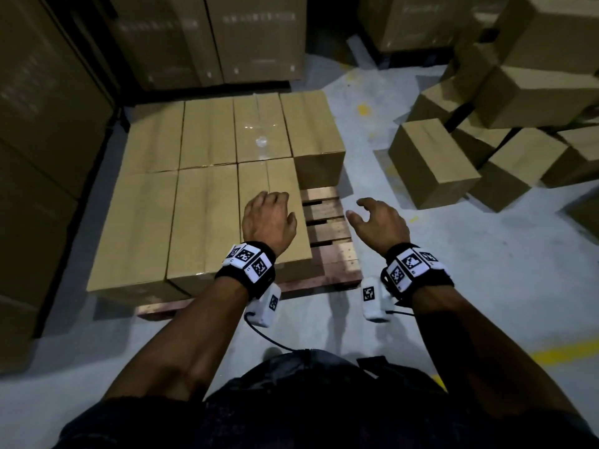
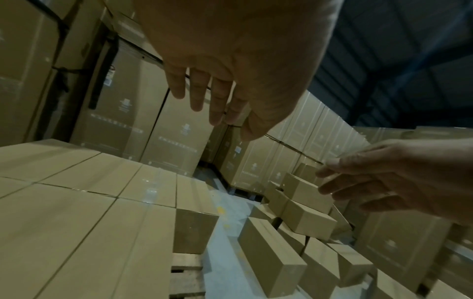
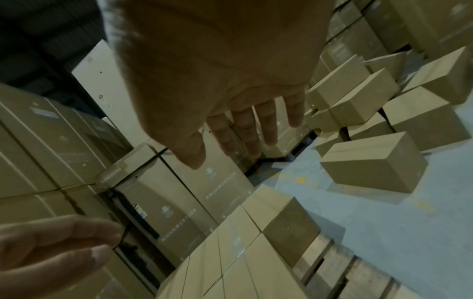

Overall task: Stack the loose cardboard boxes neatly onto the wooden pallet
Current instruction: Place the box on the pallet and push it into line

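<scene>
Seven boxes (image 1: 207, 176) lie in one flat layer on the wooden pallet (image 1: 327, 218), and its near right corner is bare. Both hands are empty, with the fingers relaxed and a little apart. The left hand (image 1: 267, 218) is above the nearest box on the right; the right hand (image 1: 379, 222) is above the floor (image 1: 486, 270) beside the pallet. Many loose boxes (image 1: 431, 163) lie in a heap on the right, well apart from the pallet.
</scene>
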Available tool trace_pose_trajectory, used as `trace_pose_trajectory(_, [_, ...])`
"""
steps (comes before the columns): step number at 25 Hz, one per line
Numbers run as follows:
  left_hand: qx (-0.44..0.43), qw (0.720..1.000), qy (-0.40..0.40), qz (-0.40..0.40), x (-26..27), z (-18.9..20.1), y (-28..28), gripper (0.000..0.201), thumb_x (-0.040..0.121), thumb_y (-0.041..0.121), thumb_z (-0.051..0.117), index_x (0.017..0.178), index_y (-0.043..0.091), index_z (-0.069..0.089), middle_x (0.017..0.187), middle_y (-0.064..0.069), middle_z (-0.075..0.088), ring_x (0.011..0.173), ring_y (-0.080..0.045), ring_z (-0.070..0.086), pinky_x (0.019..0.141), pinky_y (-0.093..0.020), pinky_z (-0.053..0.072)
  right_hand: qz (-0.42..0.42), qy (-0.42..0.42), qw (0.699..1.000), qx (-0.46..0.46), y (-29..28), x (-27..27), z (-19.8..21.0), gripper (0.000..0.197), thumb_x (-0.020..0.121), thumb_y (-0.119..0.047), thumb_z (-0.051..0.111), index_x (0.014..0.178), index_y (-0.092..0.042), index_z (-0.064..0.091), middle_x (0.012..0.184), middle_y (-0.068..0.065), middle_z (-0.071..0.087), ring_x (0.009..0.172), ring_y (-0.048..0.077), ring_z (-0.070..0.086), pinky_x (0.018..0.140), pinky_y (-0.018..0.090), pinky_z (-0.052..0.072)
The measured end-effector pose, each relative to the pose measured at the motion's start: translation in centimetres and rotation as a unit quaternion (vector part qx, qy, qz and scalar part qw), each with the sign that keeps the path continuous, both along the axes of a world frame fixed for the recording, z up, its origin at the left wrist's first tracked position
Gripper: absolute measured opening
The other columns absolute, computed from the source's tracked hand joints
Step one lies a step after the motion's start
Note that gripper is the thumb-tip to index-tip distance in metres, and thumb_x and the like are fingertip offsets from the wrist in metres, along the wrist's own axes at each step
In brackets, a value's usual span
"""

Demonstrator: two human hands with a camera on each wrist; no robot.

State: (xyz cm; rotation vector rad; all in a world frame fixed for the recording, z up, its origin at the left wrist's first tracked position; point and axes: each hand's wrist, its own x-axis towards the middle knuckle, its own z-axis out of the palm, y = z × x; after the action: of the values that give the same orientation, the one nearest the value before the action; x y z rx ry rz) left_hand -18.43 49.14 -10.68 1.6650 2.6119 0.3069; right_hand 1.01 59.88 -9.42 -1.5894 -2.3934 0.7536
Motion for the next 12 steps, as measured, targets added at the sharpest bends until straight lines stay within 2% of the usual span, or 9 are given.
trace_pose_trajectory(4, [-0.003, 1.000, 0.008, -0.026, 8.0, 0.7, 3.0, 0.044, 0.095, 0.036, 0.049, 0.134, 0.016, 0.052, 0.134, -0.006, 0.059, 0.131, -0.026, 0.045, 0.108, -0.039, 0.036, -0.023, -0.009, 1.000, 0.017, 1.2, 9.2, 0.4, 0.050, 0.099, -0.046, 0.054, 0.141, -0.018, 0.055, 0.143, 0.010, 0.056, 0.130, 0.033, 0.051, 0.101, 0.041, 0.041])
trace_pose_trajectory(9, [0.025, 0.996, 0.000, -0.081, 22.0, 2.6, 7.9, 0.048, 0.098, 0.037, 0.047, 0.139, 0.014, 0.048, 0.144, -0.008, 0.052, 0.139, -0.027, 0.038, 0.114, -0.041, 0.030, -0.061, -0.011, 0.997, 0.035, 3.3, 23.8, 2.3, 0.051, 0.099, -0.045, 0.055, 0.142, -0.017, 0.054, 0.144, 0.009, 0.055, 0.131, 0.032, 0.049, 0.103, 0.041, 0.040])
trace_pose_trajectory(12, [0.038, 0.991, -0.003, -0.127, 29.5, 3.5, 11.2, 0.048, 0.098, 0.037, 0.046, 0.141, 0.015, 0.047, 0.146, -0.006, 0.049, 0.139, -0.026, 0.036, 0.112, -0.040, 0.028, -0.100, -0.007, 0.994, 0.053, 4.8, 31.5, 3.4, 0.052, 0.099, -0.045, 0.054, 0.142, -0.017, 0.054, 0.146, 0.006, 0.054, 0.134, 0.030, 0.047, 0.105, 0.040, 0.038])
